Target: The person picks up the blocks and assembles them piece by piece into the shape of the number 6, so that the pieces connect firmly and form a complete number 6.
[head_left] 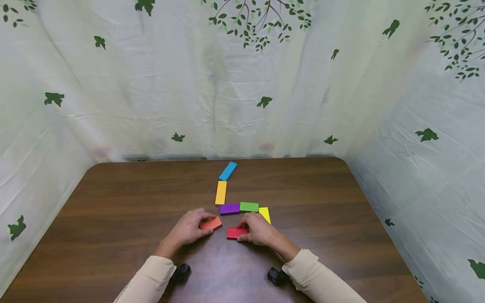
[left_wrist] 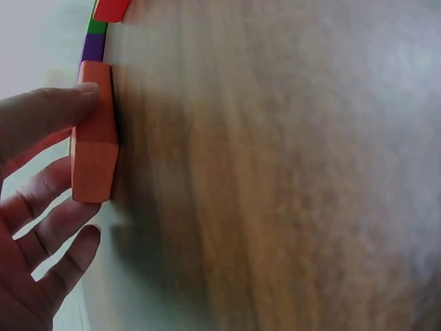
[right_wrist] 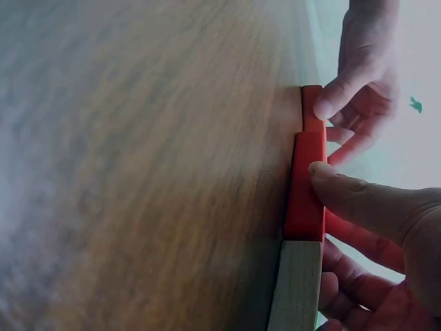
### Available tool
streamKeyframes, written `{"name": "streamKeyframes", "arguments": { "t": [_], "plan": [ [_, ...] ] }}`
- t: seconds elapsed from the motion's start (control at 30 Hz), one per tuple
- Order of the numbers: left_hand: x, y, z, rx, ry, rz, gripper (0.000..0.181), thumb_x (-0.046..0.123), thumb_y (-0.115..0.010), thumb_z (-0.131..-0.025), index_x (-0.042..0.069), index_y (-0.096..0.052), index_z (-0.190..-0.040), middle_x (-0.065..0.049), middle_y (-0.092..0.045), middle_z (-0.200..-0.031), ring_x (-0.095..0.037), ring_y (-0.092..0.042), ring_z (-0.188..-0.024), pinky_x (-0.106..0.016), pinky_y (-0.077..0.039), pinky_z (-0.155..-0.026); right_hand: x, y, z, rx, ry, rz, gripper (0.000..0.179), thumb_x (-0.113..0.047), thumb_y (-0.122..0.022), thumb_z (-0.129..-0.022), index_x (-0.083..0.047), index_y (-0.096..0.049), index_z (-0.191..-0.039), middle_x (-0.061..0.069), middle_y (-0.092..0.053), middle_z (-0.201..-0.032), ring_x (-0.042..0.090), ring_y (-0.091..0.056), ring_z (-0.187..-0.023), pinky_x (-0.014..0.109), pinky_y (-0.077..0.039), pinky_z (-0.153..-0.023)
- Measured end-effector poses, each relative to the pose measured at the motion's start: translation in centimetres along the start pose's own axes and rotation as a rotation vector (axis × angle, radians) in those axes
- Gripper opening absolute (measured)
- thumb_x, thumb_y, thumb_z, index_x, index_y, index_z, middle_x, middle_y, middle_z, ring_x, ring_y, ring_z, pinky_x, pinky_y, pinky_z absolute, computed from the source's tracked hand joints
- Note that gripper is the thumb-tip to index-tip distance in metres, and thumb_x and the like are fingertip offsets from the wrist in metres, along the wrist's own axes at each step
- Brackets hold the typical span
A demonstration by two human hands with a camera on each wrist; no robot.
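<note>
in the head view, we see seven flat, rectangular coloured blocks on a brown wood-grain table (head_left: pixel 132 202) backed by a white cloth with green leaf prints (head_left: pixel 151 80). our left hand (head_left: pixel 188 227) pinches an orange block (head_left: pixel 212 223) between thumb and fingers, left of centre; our right hand (head_left: pixel 259 230) pinches a red block (head_left: pixel 233 233), just to the right and slightly nearer, the two blocks apart. beyond them a purple block (head_left: pixel 229 209) and a green block (head_left: pixel 249 207) lie end to end, and a yellow block (head_left: pixel 265 215) slants nearward from the green one's right end, partly behind our right hand. farther off, an amber block (head_left: pixel 221 192) leads to a blue block (head_left: pixel 227 171), tilted to the right. we wear cream sleeves (head_left: pixel 147 280), with a black device (head_left: pixel 182 272) by each wrist. in the left wrist view, our thumb presses the orange block's near face, with fingers behind it, the lower ones spread apart. in the right wrist view, our thumb lies on the red block, its fingers behind and partly hidden; a pale wood-grained block (right_wrist: pixel 295 286) sits against its right end, though we cannot tell its colour surely.
</note>
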State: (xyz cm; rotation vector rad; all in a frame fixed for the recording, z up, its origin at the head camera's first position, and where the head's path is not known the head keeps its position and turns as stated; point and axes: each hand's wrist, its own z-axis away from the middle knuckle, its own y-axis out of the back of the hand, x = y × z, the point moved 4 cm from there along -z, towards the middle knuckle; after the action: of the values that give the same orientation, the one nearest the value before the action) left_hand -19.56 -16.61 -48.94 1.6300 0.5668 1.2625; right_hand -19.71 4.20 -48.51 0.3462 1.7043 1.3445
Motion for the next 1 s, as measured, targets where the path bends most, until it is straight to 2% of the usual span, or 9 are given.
{"name": "streamKeyframes", "arguments": {
  "t": [0.23,0.37,0.6,0.8,1.0],
  "plan": [
    [0.02,0.15,-0.06,0.045,0.094,0.012,0.037,0.021,-0.08,-0.079,0.011,-0.07,-0.114,0.004,-0.056,-0.085,-0.012,-0.049,-0.074,-0.029,-0.042,-0.064,0.1,-0.05,0.13,0.015,0.005,0.008,0.029,-0.024,-0.084,-0.075,-0.008,-0.076,-0.097,-0.004,-0.068,-0.087,0.01,-0.053,-0.08,0.025,-0.043,-0.074],
    [0.03,0.19,-0.21,0.085,0.125,0.006,0.038,0.02,-0.08,-0.078,0.009,-0.07,-0.113,0.003,-0.057,-0.084,-0.013,-0.051,-0.073,-0.029,-0.042,-0.063,0.12,0.0,0.16,0.015,0.001,0.001,0.029,-0.024,-0.084,-0.075,-0.008,-0.076,-0.097,-0.004,-0.068,-0.086,0.01,-0.052,-0.08,0.025,-0.043,-0.074],
    [0.01,0.28,-0.56,0.111,0.178,-0.015,0.042,0.022,-0.081,-0.077,0.008,-0.07,-0.115,0.001,-0.053,-0.08,-0.015,-0.049,-0.071,-0.029,-0.041,-0.061,0.11,0.0,0.02,0.007,-0.012,-0.002,0.03,-0.025,-0.084,-0.075,-0.009,-0.076,-0.099,-0.005,-0.068,-0.088,0.009,-0.051,-0.081,0.024,-0.042,-0.074],
    [-0.07,0.23,-0.68,0.1,0.206,-0.019,0.045,0.024,-0.081,-0.077,0.008,-0.069,-0.118,0.001,-0.051,-0.079,-0.015,-0.047,-0.07,-0.028,-0.039,-0.06,-0.09,0.0,-0.03,0.006,-0.019,-0.004,0.03,-0.026,-0.084,-0.075,-0.009,-0.076,-0.099,-0.005,-0.068,-0.088,0.01,-0.051,-0.081,0.024,-0.042,-0.074],
    [-0.05,0.26,-0.68,0.09,0.17,-0.036,0.043,0.023,-0.079,-0.079,0.013,-0.069,-0.12,0.001,-0.049,-0.079,-0.015,-0.045,-0.067,-0.028,-0.038,-0.057,-0.1,-0.13,-0.05,0.008,-0.022,-0.003,0.03,-0.026,-0.084,-0.075,-0.01,-0.076,-0.098,-0.006,-0.068,-0.087,0.009,-0.051,-0.08,0.024,-0.042,-0.073]
  ]
}}
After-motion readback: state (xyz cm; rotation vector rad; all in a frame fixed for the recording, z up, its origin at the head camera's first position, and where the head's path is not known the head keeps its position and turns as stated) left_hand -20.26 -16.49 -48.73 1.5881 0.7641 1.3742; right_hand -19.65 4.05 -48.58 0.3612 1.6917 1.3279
